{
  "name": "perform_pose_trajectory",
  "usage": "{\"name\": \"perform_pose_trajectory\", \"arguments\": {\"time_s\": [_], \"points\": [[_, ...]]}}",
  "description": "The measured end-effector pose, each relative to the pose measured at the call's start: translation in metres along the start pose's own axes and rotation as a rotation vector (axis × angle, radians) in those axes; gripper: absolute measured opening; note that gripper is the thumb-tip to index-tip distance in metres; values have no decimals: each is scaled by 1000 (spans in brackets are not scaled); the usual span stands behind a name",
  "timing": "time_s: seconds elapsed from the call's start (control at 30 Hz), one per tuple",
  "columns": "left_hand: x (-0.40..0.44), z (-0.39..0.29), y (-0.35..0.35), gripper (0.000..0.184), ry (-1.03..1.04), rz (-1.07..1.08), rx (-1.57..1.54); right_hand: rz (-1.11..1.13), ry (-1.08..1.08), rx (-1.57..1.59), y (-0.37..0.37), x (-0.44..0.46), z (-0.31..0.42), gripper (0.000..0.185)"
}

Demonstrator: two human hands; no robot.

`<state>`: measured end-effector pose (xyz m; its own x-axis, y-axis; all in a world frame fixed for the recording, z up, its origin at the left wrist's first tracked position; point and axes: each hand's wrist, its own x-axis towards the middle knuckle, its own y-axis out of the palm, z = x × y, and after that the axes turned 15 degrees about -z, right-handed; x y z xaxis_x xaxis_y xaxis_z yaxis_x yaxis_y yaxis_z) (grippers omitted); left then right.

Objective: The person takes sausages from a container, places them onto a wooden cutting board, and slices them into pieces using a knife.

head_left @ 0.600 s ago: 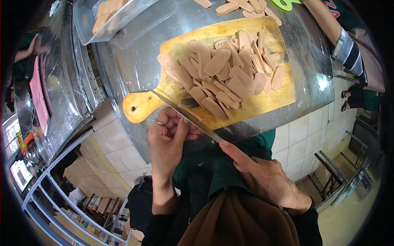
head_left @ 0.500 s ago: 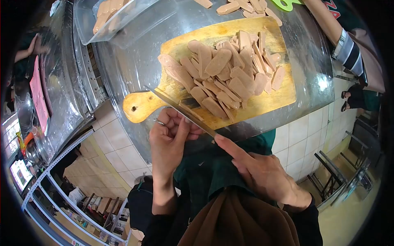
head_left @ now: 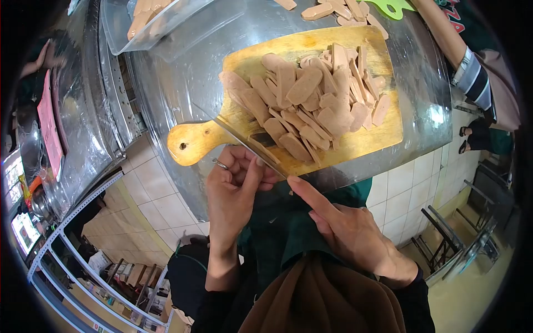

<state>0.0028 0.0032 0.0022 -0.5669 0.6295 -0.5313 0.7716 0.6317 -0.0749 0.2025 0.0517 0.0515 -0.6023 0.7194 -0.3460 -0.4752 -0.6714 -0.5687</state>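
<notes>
A knife (head_left: 247, 144) lies aslant over the near left corner of a wooden cutting board (head_left: 311, 41), its tip toward the board's handle. My right hand (head_left: 352, 233) is closed round its handle end, the index finger stretched along the blade's back. Close to the blade, at the board's near edge, my left hand (head_left: 236, 186) is curled with thumb and fingers pressed together; whatever they may pinch is hidden. A heap of flat, pinkish-brown sausage slices (head_left: 305, 86) covers much of the board. One thin slice (head_left: 264, 149) rests right beside the blade.
At the top left stands a clear plastic tub (head_left: 115, 44) with sausages in it. More sausage pieces (head_left: 350, 10) lie on the metal table (head_left: 183, 77), near a green plastic item (head_left: 391, 8). Another person's arm (head_left: 444, 28) reaches in at the upper right.
The knife and both hands have shifted only slightly, the blade tip sitting a little higher in view. Board and slices appear a touch further right. Both hands keep the same grip.
</notes>
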Motion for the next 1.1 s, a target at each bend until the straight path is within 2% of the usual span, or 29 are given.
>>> {"name": "perform_pose_trajectory", "arguments": {"time_s": [0.13,0.3,0.47,0.6,0.73,0.87,1.1], "points": [[-1,0,1,12,-11,-6,-13,-51,-59,-23,3,7,1,66],[-1,0,1,12,-16,-3,-18,91,61,-38,-5,21,14,63],[-1,-1,2,5,-5,-15,1,12,-14,4,6,27,8,63],[-2,4,3,8,35,-32,-14,-86,-110,19,13,24,0,65],[-1,4,3,12,20,-26,-36,-1,-13,70,-5,2,2,65],[0,2,2,13,-4,-12,-25,199,269,36,-27,-5,18,63],[3,2,-2,13,-18,-6,-55,93,83,-19,0,32,14,62]]}}
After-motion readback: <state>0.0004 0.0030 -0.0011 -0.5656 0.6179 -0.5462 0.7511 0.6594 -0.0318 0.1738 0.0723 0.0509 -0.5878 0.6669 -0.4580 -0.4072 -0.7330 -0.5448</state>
